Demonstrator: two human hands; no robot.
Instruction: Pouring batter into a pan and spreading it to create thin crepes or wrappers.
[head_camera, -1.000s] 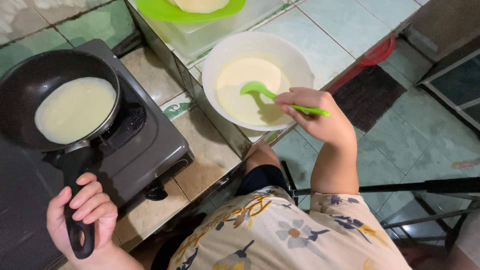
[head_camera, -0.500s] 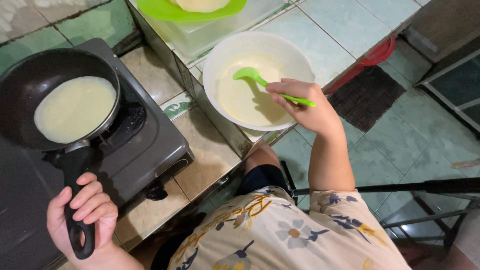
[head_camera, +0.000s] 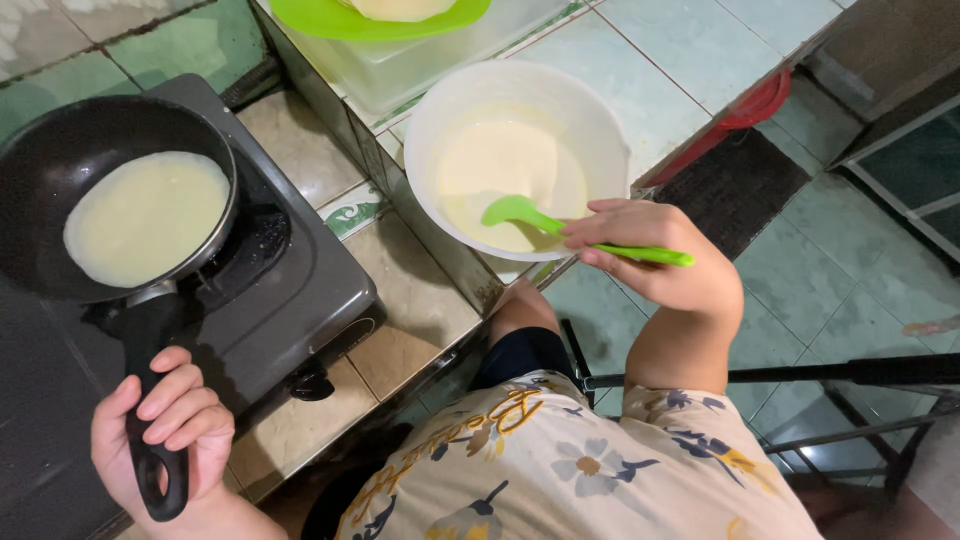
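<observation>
Nearest the camera, the person's floral-print shirt (head_camera: 560, 470) fills the lower edge of the head view, with both forearms reaching away from it. The left hand (head_camera: 165, 430) is clenched around the black handle (head_camera: 150, 400) of a frying pan (head_camera: 60, 190); the handle's long axis runs from the hand up and away to the pan bowl, which sits on a dark single-burner stove (head_camera: 290, 290). Inside the pan lies a pale round of batter (head_camera: 145, 215), spread thin and roughly circular, off-centre toward the handle side. The right hand (head_camera: 660, 260) grasps the stem of a green ladle (head_camera: 560, 232), fingers pinched near the far end of the stem; the ladle's long axis runs nearly level, sloping slightly up toward the person's left, so that its spoon end lies leftward of the hand. That spoon end rests inside a white mixing bowl (head_camera: 610, 130), dipped at the near edge of the pale batter pool (head_camera: 500, 160). The bowl stands on the edge of a tiled counter (head_camera: 690, 60), between the two hands and much nearer the right one; the pan lies well apart to the left of the bowl, across a strip of tiled ledge (head_camera: 410, 290). Farthest off, a green plate (head_camera: 330, 20) bearing a pale stack rests on a clear plastic container (head_camera: 450, 60) at the top edge. To the right, below the counter, are floor tiles and a dark mat (head_camera: 740, 185).
</observation>
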